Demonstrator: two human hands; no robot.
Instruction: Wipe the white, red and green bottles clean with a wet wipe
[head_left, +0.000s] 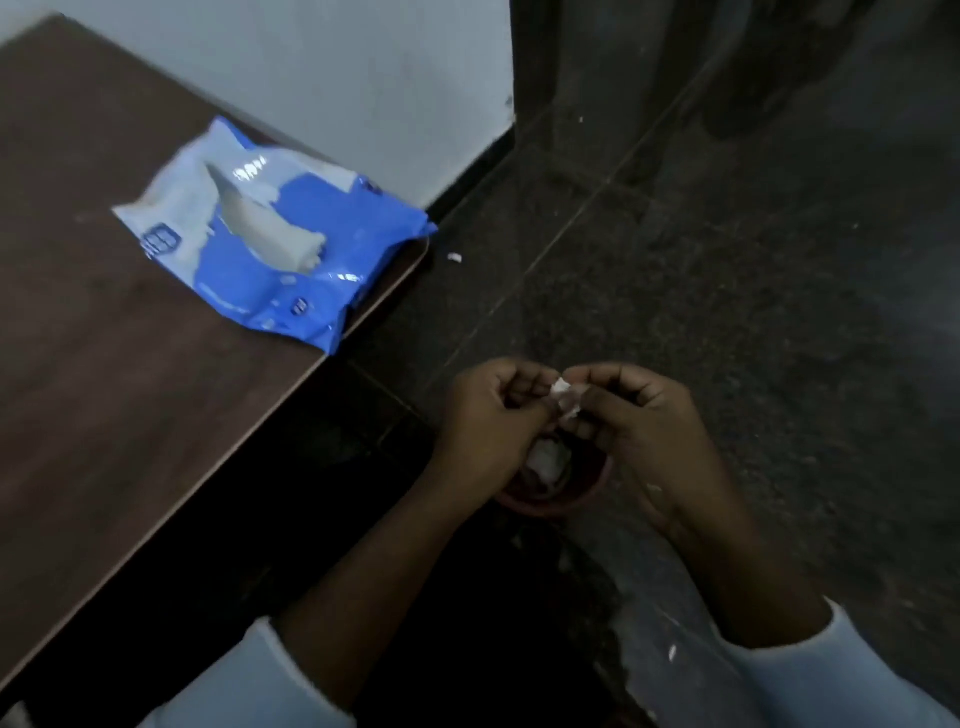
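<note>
hands: left hand (488, 415) and right hand (639, 421) held together, fingers curled; both pinched on one small white wipe scrap (563, 397)
wipe location: held above a reddish bin (550, 499) on the floor, off the table's (104, 389) right edge; crumpled white material (545, 462) is seen inside the bin
step (judged): used wipe being torn or binned; which one cannot be told
doing it well: scrap to be kept right over the bin mouth; both pinches to be released together so nothing clings to a finger; a fresh wipe to be drawn next
pack: blue wipe pack (270, 234) laid at the table's right edge near the far corner; one wipe tuft (275, 234) standing out of the opening
bottles: none in view
counts: hands 2; pinched scraps 1; bins 1; packs 1; bottles 0
</note>
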